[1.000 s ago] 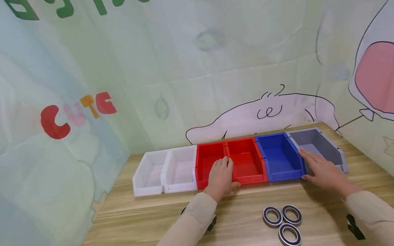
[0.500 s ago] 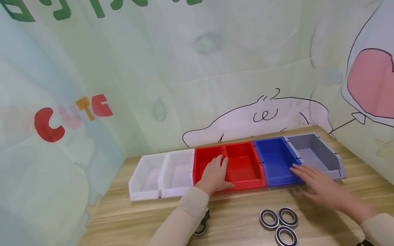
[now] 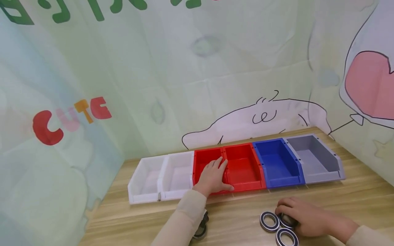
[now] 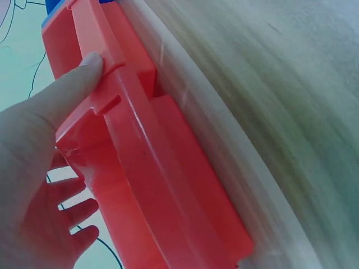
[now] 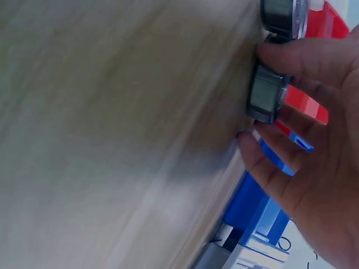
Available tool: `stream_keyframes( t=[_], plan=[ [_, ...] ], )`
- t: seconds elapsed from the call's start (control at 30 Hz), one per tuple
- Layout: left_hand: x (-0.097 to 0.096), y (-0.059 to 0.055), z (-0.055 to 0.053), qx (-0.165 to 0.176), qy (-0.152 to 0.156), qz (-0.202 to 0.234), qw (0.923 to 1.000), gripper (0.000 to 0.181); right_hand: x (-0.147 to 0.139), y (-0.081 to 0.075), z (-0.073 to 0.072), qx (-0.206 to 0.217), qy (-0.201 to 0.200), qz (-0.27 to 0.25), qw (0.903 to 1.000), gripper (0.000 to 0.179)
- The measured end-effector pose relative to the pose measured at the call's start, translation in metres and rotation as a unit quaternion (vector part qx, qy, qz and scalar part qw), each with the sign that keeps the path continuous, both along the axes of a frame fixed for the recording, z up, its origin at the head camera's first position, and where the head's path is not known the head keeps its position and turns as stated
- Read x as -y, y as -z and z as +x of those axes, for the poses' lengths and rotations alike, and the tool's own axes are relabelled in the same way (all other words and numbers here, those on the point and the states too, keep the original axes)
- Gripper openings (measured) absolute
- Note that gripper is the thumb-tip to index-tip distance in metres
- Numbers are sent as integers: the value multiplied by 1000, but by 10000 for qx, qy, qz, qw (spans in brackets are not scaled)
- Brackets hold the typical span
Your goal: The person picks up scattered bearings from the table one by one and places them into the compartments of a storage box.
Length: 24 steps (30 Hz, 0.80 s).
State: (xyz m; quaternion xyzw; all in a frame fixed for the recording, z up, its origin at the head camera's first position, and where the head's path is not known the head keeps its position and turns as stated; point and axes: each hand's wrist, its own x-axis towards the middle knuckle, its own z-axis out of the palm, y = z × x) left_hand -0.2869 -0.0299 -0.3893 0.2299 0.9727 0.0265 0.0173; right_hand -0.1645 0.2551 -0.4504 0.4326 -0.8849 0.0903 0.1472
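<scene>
My right hand (image 3: 307, 216) is down at a cluster of three ball bearings on the wooden table. Its thumb and fingers grip the rear right bearing (image 5: 266, 94), partly covered by the hand in the head view. Close against it lie the left bearing (image 3: 263, 222) and the front bearing (image 3: 279, 237). My left hand (image 3: 211, 178) rests over the divider of the two red bins, fingers spread and relaxed. In the left wrist view its thumb (image 4: 84, 75) touches the front rim where the left red bin (image 4: 140, 151) meets the right red bin (image 3: 243, 167).
Two white bins (image 3: 176, 174) stand left of the red ones, a blue bin (image 3: 278, 164) and a grey bin (image 3: 315, 159) to the right. Under my left sleeve a dark ring-shaped item (image 3: 201, 233) partly shows on the table (image 3: 123, 218). A printed curtain (image 3: 154, 68) hangs behind.
My right hand has left the blue and grey bins, come down toward me and taken hold of a bearing. My left hand stays at the red bins, its fingers somewhat more spread.
</scene>
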Motion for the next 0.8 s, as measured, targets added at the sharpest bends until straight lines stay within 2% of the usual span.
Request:
stream_keyframes(
  t=[0.07,0.23,0.43,0.5,0.6,0.7,0.8],
  plan=[
    [0,2,1,12,-33,21,10000,98,1,0,0,92,23,-8,10000,59],
    [-2,0,3,-18,-59,-46,10000,99,4,-2,0,636,288,69,9975,54],
    [-4,0,4,-122,-58,-230,9996,99,4,-4,1,1351,733,34,9881,51],
    [-5,1,4,-105,-72,-219,9997,99,3,-3,2,1335,720,-56,9884,51],
    [-5,0,4,-151,-25,-209,9997,99,2,-2,2,975,511,-223,9937,53],
    [-5,-1,4,-237,25,-234,9994,98,0,-3,1,805,311,-311,9958,54],
    [-4,-2,5,-267,18,-286,9992,97,0,-5,1,967,240,-319,9945,53]
  ],
)
